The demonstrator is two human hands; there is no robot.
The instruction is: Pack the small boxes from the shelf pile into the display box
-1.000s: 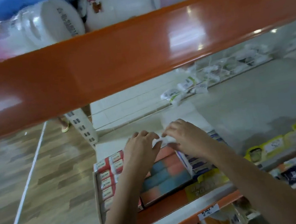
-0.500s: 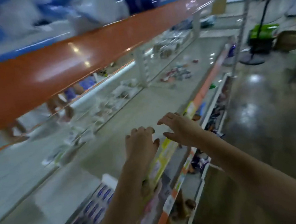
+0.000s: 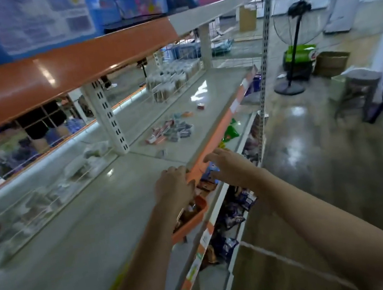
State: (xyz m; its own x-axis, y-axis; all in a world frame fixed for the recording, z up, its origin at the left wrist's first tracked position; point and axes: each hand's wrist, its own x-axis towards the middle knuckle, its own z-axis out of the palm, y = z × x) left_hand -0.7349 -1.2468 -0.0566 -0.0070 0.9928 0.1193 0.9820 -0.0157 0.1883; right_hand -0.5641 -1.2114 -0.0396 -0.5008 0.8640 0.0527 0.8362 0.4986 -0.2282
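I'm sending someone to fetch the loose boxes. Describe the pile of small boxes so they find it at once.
Start at the pale shelf under the orange beam, past its white slotted upright. The pile of small boxes lies flat mid-shelf beyond both hands. Unlike the bagged goods stacked at the back or the lone red box further along, it is a loose scatter of pink and blue-grey boxes.

Pile (image 3: 171,130): on my shelf (image 3: 75,236), at one o'clock beyond my hands.
Fan (image 3: 292,30): on the floor at two o'clock, right of the shelf.

left hand (image 3: 174,187), right hand (image 3: 232,168): empty | pile of small boxes (image 3: 171,130): far along shelf (image 3: 75,236)
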